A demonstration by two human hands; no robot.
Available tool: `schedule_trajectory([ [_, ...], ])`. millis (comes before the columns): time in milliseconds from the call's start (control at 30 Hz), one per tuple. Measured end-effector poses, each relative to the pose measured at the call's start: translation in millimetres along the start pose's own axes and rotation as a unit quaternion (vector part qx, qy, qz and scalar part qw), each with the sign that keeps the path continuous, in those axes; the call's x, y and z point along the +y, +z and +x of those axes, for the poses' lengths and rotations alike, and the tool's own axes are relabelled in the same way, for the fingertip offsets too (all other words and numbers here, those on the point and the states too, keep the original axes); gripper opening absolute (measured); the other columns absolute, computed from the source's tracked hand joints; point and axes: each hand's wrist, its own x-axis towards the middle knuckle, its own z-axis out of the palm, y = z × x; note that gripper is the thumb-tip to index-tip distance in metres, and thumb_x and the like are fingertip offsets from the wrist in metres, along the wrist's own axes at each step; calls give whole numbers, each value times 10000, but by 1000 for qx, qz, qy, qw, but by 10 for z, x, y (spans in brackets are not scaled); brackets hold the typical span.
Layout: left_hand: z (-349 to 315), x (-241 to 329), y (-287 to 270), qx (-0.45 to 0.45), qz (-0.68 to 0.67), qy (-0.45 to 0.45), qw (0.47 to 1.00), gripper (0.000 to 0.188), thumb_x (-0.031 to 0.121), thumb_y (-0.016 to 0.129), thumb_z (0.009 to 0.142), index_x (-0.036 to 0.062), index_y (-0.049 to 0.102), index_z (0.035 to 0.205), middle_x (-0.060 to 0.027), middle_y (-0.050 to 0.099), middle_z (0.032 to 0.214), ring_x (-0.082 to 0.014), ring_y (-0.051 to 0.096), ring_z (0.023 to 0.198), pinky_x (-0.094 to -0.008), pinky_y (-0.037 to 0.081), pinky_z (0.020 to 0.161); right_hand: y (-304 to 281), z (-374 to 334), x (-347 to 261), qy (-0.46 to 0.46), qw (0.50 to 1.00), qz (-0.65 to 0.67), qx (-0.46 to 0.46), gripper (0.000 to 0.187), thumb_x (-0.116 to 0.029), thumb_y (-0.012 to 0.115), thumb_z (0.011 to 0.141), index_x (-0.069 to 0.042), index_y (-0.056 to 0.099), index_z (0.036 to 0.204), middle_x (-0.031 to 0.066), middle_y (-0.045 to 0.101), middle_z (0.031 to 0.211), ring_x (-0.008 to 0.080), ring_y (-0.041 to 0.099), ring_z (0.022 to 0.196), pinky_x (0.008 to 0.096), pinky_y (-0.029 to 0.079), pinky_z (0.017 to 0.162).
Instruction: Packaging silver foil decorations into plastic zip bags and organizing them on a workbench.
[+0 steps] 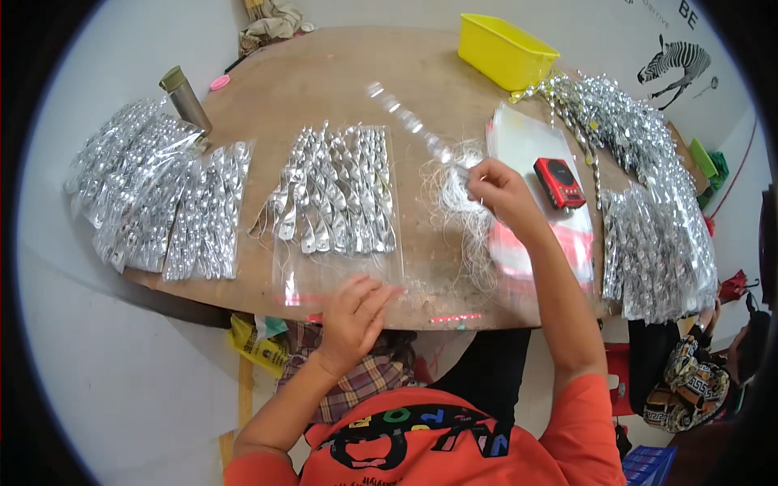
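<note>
Head view. Right hand (501, 193): thumb and fingers pinch the near end of a silver strip (413, 123); the strip extends away from the hand, toward the far left, and its outline is blurred. Left hand (354, 312): fingers extended, closed around nothing visible, at the near edge of a clear bag (340, 275). Contact pressure cannot be determined. Twisted strips (344, 190) lie directly beyond the left hand; whether they are inside the bag or on top of it cannot be determined.

Markings: the shirt (421, 437), nearer the body than both hands, carries multicoloured lettering, inverted and partly lost in folds. Wall lettering (687, 14), far right of the right hand, is cut by the upper edge. A yellow bag (258, 344), left of the left hand and below the table (348, 65), bears dark print, partly concealed. Print on the red device (561, 183), just right of the right hand, is too small to resolve.

Obstructions: the right hand and forearm cover part of the white string (462, 190). A seated person (697, 373), well right of the right hand, is cut off by the dark lens rim.
</note>
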Motion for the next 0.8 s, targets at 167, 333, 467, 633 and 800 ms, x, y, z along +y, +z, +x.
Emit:
schedule_trajectory([
  [167, 755, 647, -441, -67, 139, 80, 985, 566, 47, 671, 688, 117, 543, 1236, -114, 576, 1054, -333, 550, 997, -421, 458, 772, 334, -729, -604, -128, 877, -351, -301, 85, -81, 633, 756, -36, 586, 812, 73, 581, 827, 189, 559, 734, 295, 456, 656],
  [333, 586, 655, -209, -195, -73, -74, 975, 639, 82, 651, 739, 97, 431, 1338, -133, 593, 944, -284, 588, 803, -365, 470, 671, 381, -1041, -715, -204, 877, -343, -268, 208, -95, 694, 728, -46, 600, 907, 89, 607, 934, 247, 581, 831, 324, 467, 699],
  [467, 267, 436, -162, -254, -182, -281, 907, 508, 115, 555, 867, 19, 371, 1330, -111, 589, 848, -218, 570, 635, -305, 446, 583, 187, -1139, -668, -241, 915, -325, -5, 200, -39, 677, 748, -26, 611, 936, 93, 628, 932, 221, 587, 832, 324, 447, 754],
  [633, 268, 501, -138, -141, -438, -441, 771, 278, 173, 493, 933, 13, 463, 1158, -22, 572, 840, -59, 524, 639, -194, 394, 552, 112, -1550, -92, -175, 873, -455, 1, 113, -33, 663, 747, -62, 625, 849, 62, 620, 782, 218, 563, 699, 329, 402, 694],
  [800, 237, 454, -69, -118, -511, -480, 703, 301, 175, 513, 929, 17, 457, 1179, -40, 584, 861, -79, 541, 678, -204, 426, 595, -10, -1729, 191, -138, 847, -512, 41, 88, -63, 656, 756, -71, 622, 838, 65, 582, 725, 232, 547, 681, 339, 372, 657],
])
